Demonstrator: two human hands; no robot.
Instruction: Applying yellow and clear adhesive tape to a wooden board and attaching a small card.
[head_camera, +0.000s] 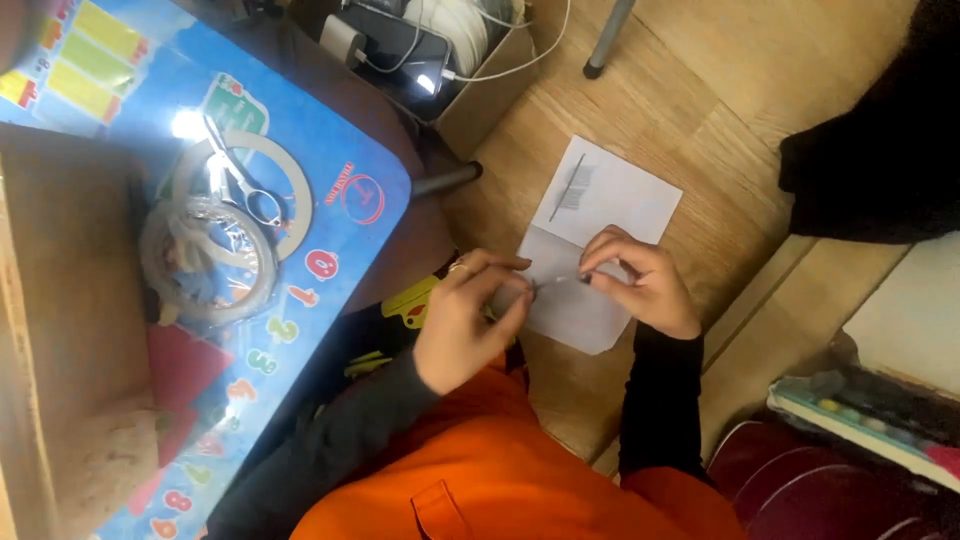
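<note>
My left hand and my right hand meet over a white folded paper that lies on the wooden floor. Between their fingertips they pinch a thin short strand or needle, too small to identify. A ring shows on a left finger. On the paper's far half lies a bundle of thin dark strands. Black sleeves and an orange garment fill the bottom of the view.
A low blue table with printed coloured numbers stands at left, carrying two tape rolls and scissors. A cardboard box with a phone and white cables sits at top. A paint palette lies at right.
</note>
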